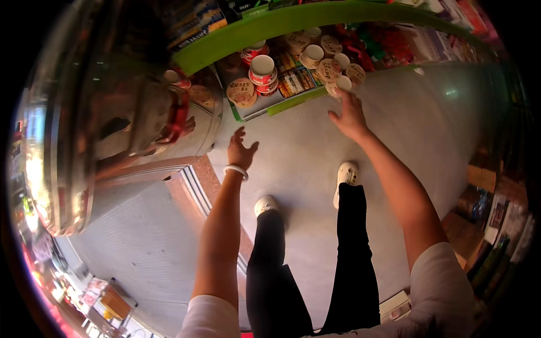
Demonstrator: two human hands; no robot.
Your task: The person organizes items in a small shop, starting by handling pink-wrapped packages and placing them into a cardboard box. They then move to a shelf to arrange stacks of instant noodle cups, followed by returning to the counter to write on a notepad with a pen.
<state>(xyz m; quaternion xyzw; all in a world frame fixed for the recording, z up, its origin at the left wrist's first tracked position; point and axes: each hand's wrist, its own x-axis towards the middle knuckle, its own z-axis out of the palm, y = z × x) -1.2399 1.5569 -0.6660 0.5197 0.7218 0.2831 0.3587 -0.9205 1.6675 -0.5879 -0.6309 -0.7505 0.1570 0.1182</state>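
My right hand [350, 114] reaches to the front of a low shelf, fingers apart, its fingertips at a tan paper cup [343, 83]; whether they touch it I cannot tell. Out over the floor, my left hand [241, 148] is empty with its fingers spread, a white bangle on the wrist. On the shelf stand stacked red-and-white paper cups [262, 69] beside round tan printed lids or tubs [241, 92]. Between these and a cluster of tan cups [312, 56] lie small colourful packets [296, 82] in rows.
A green shelf edge [296, 26] runs above the cups. Curved glass or clear plastic [139, 105] with reflections stands at left, near a metal door track [196, 190]. Cardboard boxes [463, 232] line the right side. My feet are on the grey floor [304, 156].
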